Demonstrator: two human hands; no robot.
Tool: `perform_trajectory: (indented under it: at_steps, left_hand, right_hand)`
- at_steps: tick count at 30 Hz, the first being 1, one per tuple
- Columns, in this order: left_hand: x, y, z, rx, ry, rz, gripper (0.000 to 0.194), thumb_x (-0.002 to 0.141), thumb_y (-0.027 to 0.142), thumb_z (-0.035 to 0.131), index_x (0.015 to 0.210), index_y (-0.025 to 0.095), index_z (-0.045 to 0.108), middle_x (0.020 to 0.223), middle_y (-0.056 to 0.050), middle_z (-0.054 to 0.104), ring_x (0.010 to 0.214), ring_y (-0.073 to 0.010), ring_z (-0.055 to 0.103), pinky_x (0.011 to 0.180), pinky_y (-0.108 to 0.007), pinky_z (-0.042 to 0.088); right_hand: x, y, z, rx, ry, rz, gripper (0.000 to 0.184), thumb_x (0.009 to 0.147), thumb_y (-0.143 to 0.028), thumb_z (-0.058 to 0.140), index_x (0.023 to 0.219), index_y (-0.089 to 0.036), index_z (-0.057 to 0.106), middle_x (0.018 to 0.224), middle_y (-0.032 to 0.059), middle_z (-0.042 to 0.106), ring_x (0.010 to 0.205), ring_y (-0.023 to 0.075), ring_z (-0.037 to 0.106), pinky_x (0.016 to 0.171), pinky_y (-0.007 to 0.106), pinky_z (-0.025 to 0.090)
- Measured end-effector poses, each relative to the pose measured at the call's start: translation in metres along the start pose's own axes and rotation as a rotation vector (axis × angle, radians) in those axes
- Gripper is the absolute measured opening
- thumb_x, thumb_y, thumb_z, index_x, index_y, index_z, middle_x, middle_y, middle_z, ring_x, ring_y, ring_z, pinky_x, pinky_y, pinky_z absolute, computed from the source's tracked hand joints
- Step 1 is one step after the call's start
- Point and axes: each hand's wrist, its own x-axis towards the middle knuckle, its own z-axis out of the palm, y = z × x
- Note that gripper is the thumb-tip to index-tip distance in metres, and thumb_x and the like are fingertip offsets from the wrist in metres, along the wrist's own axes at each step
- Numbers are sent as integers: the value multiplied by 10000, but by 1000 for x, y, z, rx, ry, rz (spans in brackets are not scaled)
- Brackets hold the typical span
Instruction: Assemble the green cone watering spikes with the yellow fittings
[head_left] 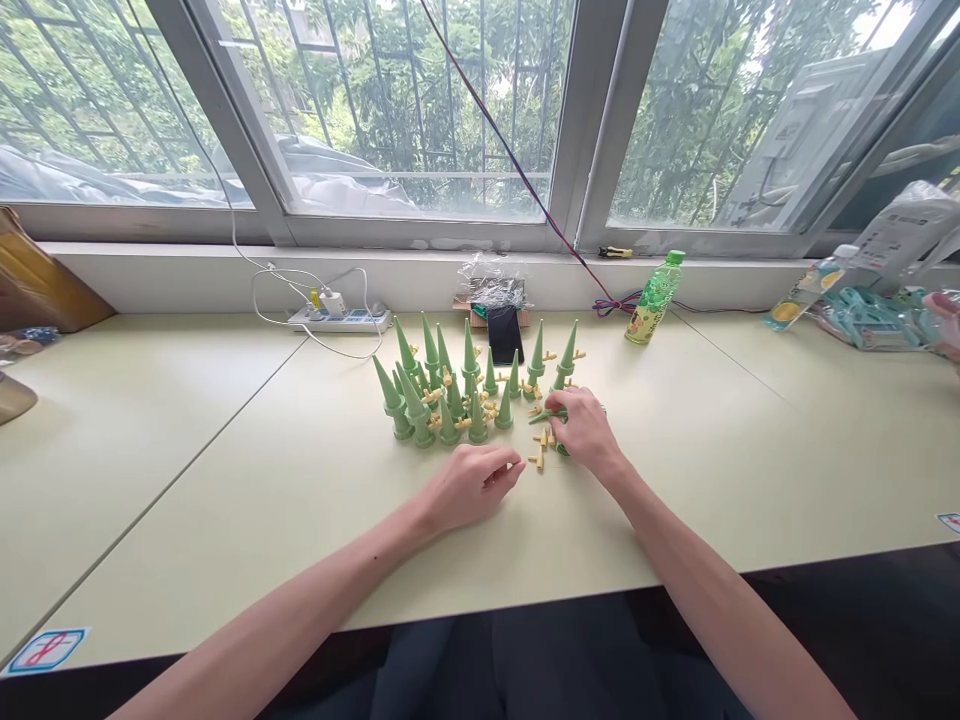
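- Right hand [583, 428] — my nearer hand to the work: fingers curled over a green cone [546, 414] lying on its side, long axis running left–right, tip toward the left hand; the hand hides the base.
- Left hand [471, 485] — rests on the surface [225, 470], fingers loosely bent, fingertips pointing at the small yellow pegs [538, 460] just beside it; I cannot tell whether it pinches anything.
- Cones [442, 395] — a cluster standing upright, tips up, just beyond both hands; matte green, slender, some with yellow pegs at the side.
- Behind the cluster: phone [505, 333], bottle [655, 297], power strip [341, 318].
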Motion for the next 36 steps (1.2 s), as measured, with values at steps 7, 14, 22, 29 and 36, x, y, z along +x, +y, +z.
perform_trajectory:
  at_steps: [7,14,22,29,36]
  left_hand:
    - [1,1,-1,-1,-9,-7,272,964,247,448,784,178,640,587,12,545,497,-94,430,526,-212,372]
    - [0,0,0,-14,-6,-20,244,961,235,466,796,186,639,606,16,544,508,-97,434,531,-220,372]
    - [2,-2,-1,-7,79,-94,189,953,218,486,840,183,632,630,18,568,512,-96,454,533,-225,391]
    - [4,-4,0,-103,228,-228,164,949,280,539,1073,192,601,797,8,618,524,-69,497,505,-192,430]
    - [6,0,-4,-132,210,-275,247,940,309,554,1164,207,574,1035,-39,641,569,-72,542,527,-206,471]
  right_hand:
    - [0,0,0,52,72,-46,222,812,-22,543,820,-192,686,816,64,642,874,237,528,737,331,436]
    - [-1,-6,0,121,200,-105,210,867,-67,542,870,-205,701,850,74,652,871,242,549,744,359,470]
    - [-5,-23,1,229,356,-236,173,931,-163,535,891,-233,688,862,65,653,854,227,567,777,368,510]
    - [-9,-35,-5,365,422,-308,127,941,-235,561,856,-237,655,859,65,676,832,212,599,715,357,524]
    - [-10,-34,0,537,434,-272,36,927,-239,593,896,-230,578,821,12,633,714,148,612,627,289,531]
